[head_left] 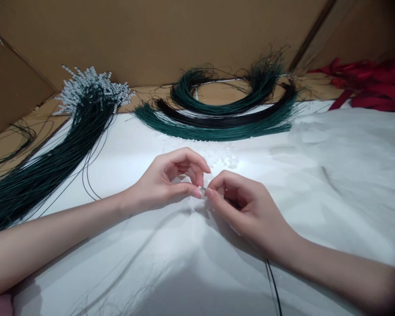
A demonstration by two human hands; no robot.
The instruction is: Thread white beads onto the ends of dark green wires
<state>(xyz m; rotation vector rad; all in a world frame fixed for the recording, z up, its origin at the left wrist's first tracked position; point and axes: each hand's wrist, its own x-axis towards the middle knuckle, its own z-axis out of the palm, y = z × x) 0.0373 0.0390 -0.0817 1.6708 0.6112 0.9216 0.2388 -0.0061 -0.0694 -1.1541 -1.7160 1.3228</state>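
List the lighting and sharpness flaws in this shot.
Head view throughout: brightness washes out the white beads against the white surface; soft shadows spread below the left hand and right hand; the red ribbons look smeared; the far right edge darkens.

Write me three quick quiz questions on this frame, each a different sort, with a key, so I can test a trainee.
1. The left hand has a small white piece at its fingertips, and the right hand pinches a thin strand. What shade is the strand?
A) red
B) dark
C) yellow
2. True or false: the bundle with white ends lies left of both hands.
3. Fill in: the curved black strands lie between a near bunch and a far bunch, both ____ in colour.

Key: 1 B; 2 true; 3 green
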